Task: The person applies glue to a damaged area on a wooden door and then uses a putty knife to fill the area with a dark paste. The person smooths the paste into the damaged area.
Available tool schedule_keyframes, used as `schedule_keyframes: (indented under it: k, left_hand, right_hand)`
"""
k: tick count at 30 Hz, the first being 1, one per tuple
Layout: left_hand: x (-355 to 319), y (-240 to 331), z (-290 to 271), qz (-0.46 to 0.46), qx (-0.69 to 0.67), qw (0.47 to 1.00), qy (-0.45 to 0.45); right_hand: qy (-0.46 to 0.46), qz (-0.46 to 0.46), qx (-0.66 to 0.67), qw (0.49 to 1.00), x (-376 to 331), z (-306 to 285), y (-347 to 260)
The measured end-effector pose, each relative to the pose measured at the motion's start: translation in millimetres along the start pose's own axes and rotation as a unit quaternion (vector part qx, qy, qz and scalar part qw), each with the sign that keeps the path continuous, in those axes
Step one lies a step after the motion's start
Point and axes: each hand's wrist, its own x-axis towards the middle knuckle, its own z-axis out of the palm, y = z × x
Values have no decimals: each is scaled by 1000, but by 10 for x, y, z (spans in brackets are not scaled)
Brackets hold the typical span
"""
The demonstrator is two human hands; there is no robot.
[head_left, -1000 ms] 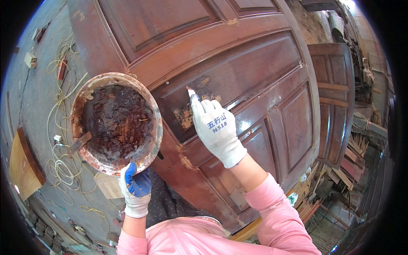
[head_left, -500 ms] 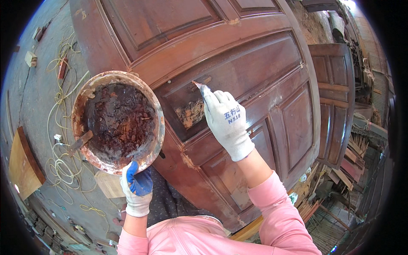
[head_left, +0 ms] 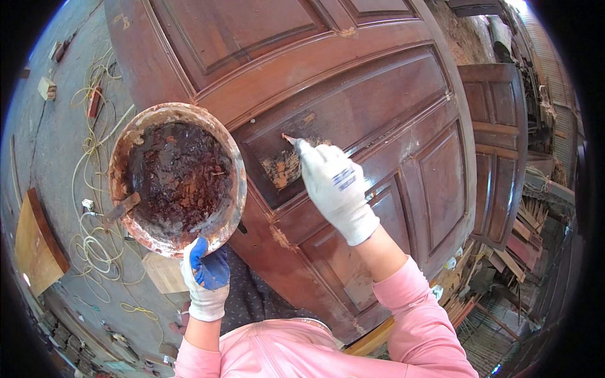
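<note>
My left hand (head_left: pixel 206 277), in a white work glove with blue coating, grips the near rim of a round bowl (head_left: pixel 238 160) with its thumb over the edge. Dark reddish-brown paste (head_left: pixel 179 176) fills the bowl. A flat brown stick (head_left: pixel 123 208) leans across its left rim. My right hand (head_left: pixel 334 189), gloved too, is closed on a small tool (head_left: pixel 290 139) with a reddish tip; the fist hides most of it. That tip is at the recessed panel of a brown wooden door (head_left: pixel 378 113), just above a rough, pale patch (head_left: pixel 282 170).
Behind the door at right stands a second panelled door (head_left: pixel 495 145). Wood scraps (head_left: pixel 517 242) lie below it. Pale cords and hoses (head_left: pixel 94 252) tangle over the concrete floor (head_left: pixel 53 164) at left, near a curved wooden board (head_left: pixel 38 242).
My right hand has moved slightly down, and its tool tip has shifted left and down over the door panel. The bowl has shifted very slightly right with my left hand.
</note>
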Motion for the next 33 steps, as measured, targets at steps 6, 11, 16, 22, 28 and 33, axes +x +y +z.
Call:
schedule_keyframes:
  k: [6,11,16,22,28,33]
  left_hand:
    - [-7,35,80,7,-11,1000,-21]
    - [-6,155,196,-11,-53,998,-25]
    - [29,199,164,-6,-99,994,-33]
    - [14,246,127,13,-80,997,12]
    - [44,206,-195,22,-79,996,34]
    - [57,178,-335,10,-97,994,51]
  right_hand:
    - [-8,33,-4,999,100,-11,211]
    - [36,106,230,967,-122,-199,250]
    - [-3,120,293,949,-242,-224,129]
    - [-5,62,252,966,-15,12,47]
    - [-31,-63,110,991,195,217,136]
    - [-58,-138,66,986,64,304,209]
